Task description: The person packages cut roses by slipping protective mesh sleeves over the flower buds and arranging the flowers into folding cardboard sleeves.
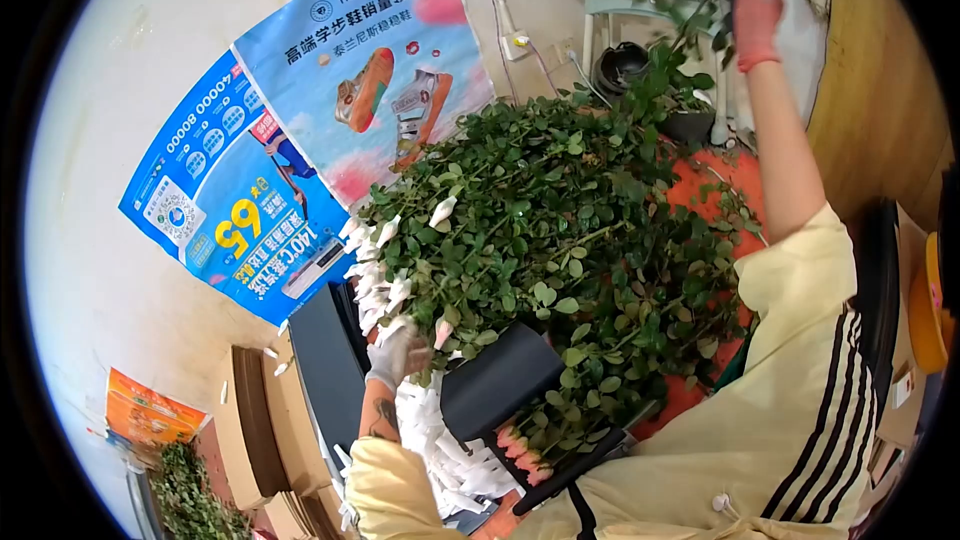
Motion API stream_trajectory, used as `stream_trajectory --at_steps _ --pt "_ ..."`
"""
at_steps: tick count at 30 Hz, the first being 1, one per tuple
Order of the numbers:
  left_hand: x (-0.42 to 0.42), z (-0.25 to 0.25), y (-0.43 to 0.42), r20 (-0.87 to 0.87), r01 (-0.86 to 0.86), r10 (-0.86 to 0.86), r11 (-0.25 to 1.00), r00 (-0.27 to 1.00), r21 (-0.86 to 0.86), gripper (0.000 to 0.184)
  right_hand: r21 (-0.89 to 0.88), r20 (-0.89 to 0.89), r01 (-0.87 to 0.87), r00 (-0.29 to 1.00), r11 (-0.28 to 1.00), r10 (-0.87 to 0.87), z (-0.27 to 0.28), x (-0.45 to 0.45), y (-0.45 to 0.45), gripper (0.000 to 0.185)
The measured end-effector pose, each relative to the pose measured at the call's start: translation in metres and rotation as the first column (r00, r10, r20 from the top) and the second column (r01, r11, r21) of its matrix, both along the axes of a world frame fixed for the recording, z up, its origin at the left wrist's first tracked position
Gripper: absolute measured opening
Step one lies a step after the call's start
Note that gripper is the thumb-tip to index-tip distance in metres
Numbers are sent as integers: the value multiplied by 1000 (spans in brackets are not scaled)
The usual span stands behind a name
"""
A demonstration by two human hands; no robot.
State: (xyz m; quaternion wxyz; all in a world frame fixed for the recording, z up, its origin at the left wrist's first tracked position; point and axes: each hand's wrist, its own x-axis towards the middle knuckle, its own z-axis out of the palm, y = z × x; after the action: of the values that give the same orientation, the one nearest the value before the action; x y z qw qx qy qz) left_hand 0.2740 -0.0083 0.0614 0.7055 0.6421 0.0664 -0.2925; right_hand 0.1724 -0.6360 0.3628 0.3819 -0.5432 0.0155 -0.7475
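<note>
Pink-gloved right hand pinches leafy green stem, far right; white-gloved left hand at white-sleeved buds, grip unclear; swinging low could snag piled green leaves.

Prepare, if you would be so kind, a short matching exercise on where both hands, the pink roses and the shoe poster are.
Things
1. left hand in a whitish glove
2. right hand in a pink glove
3. coral-pink roses
4. blue paper shoe poster

Places
A. in a short row beside the pale yellow, black-striped jacket
B. flat on the pale plaster wall
C. at the cluster of white-covered buds
D. raised at the upper right, around a green leafy stem

Pairs: 1-C, 2-D, 3-A, 4-B
</note>
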Motion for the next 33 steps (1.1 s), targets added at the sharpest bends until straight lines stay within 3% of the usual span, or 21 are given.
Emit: stream_trajectory --at_steps 1,2,3,4,5,6,7,9,11,12,13,15,18,20,21,23,27,29,31,32,33 --pt "-14 13 2 57 54 -90 887 994 458 62 4 245 -201 950 980 194 21 -19 12 16" --pt "-18 18 1 361 0 -239 834 902 552 62 -196 -41 -292 956 936 290 31 -57 42 34" --pt "-22 27 -4 598 -87 -395 781 697 618 62 -234 -15 -136 991 963 137 25 -50 86 25" --pt "-46 59 -24 748 -204 -249 866 615 456 67 -255 20 28 1000 966 -24 20 -42 130 17" --pt "-78 105 -48 794 -123 -84 973 602 196 74 -248 -379 -141 925 958 38 5 -59 203 20" --pt "-103 131 -62 890 -165 -3 982 456 88 81 -438 -253 -218 961 872 113 -20 -40 232 19" --pt "-124 151 -76 974 -293 26 955 225 42 85 -737 -30 109 981 667 -194 -42 -30 258 26" --pt "-155 158 -80 997 -271 73 959 -27 -78 81 -806 -249 -117 956 580 -153 -89 -26 315 36" --pt "-181 152 -81 990 -333 137 933 -23 -137 73 -813 -361 -251 925 526 -115 -136 -22 356 41" --pt "-186 147 -76 992 -482 119 867 -52 -129 56 -785 -455 -351 885 511 -92 -149 -26 371 43" --pt "-188 152 -71 968 -545 35 821 -248 -169 37 -747 -550 -451 832 489 -72 -163 -30 380 45" --pt "-203 145 -57 993 -622 98 775 -66 -118 22 -772 -547 -465 834 434 -78 -178 -39 388 45" --pt "-218 141 -33 997 -617 -40 787 -71 -12 19 -831 -533 -469 825 299 -188 -165 -64 394 43" --pt "-227 135 -27 984 -607 -67 793 -167 -49 22 -737 -676 -656 702 166 -224 -163 -68 399 42" --pt "-233 129 -23 989 -638 -50 768 -137 -49 22 -586 -805 -802 562 113 -189 -165 -65 402 43" --pt "-248 117 -15 949 -551 276 821 155 -149 27 -724 -684 -681 691 109 -234 -173 -76 404 40" --pt "-276 106 -5 852 -517 488 787 190 -336 33 -837 -540 -518 834 176 -115 -184 -81 409 37" --pt "-284 96 17 728 -764 656 362 -197 -534 35 -803 -587 -538 789 256 -180 -178 -74 403 35" --pt "-304 98 62 625 -548 768 464 -143 -696 29 -798 -585 -532 797 281 -150 -169 -66 390 38" --pt "-302 99 80 810 -746 575 589 117 -310 27 -787 -593 -541 797 298 -118 -165 -71 387 39" --pt "-300 98 91 831 -789 355 596 428 152 25 -765 -611 -562 787 314 -81 -165 -78 385 40"
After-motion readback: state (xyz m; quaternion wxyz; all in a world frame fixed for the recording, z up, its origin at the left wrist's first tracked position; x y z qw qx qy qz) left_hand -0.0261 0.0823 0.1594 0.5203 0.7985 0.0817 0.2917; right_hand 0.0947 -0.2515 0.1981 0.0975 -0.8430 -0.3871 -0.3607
